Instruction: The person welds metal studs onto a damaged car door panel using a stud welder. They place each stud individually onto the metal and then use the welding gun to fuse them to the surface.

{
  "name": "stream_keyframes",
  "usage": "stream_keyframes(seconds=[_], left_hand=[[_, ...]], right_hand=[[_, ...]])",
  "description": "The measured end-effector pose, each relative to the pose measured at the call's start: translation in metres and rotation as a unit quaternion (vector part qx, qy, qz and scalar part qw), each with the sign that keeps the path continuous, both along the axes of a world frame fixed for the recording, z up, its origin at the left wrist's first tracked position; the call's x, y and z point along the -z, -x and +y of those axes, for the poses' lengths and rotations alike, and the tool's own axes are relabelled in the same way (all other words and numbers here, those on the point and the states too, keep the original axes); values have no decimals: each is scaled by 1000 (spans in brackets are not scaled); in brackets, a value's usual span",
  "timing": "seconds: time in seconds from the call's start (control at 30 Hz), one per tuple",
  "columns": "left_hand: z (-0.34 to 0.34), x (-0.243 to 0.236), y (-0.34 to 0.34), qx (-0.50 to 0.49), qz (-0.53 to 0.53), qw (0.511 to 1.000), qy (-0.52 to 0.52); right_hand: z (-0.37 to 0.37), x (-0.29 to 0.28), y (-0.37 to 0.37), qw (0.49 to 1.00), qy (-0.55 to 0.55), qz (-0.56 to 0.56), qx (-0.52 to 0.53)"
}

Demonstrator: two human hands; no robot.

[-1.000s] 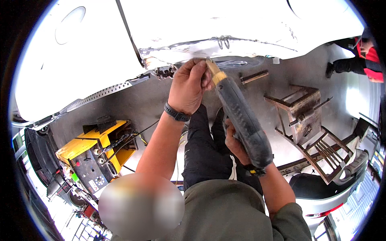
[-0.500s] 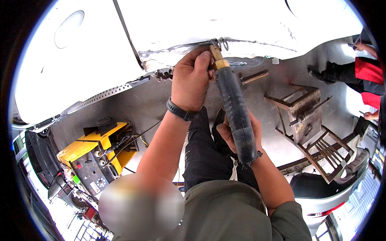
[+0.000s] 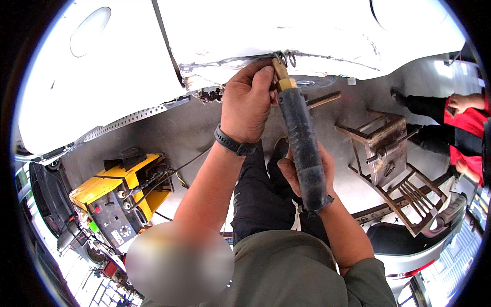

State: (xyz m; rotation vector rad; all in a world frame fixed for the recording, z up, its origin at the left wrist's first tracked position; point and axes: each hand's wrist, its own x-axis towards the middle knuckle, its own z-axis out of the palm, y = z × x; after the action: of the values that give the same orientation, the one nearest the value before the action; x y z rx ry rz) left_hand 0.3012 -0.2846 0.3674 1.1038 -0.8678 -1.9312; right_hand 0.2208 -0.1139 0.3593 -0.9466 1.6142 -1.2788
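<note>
My right fingers [image 3: 327,166] are sensibly gripping the likely heavy black tool [image 3: 303,138] below its brass tip [image 3: 281,71]; left fingers [image 3: 262,80], I can't tell.

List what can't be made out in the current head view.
All in the head view:
Right hand: fingers mostly hidden behind the tool.
Left hand: some fingertips hidden by the tool and the hand itself.
Co-worker: cut off by the right rim.
White panel: detail washed out.
Blurred patch: hides what's under it.
</note>
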Motion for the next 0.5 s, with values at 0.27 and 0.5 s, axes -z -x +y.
stream_keyframes(seconds=[0.27,0.5], left_hand=[[-2,3,-2,9,8,1000,-13],[-3,5,-1,5,20,1000,-6]], right_hand=[[2,-4,-5,999,-31,14,21],[2,-1,-5,999,-42,11,18]])
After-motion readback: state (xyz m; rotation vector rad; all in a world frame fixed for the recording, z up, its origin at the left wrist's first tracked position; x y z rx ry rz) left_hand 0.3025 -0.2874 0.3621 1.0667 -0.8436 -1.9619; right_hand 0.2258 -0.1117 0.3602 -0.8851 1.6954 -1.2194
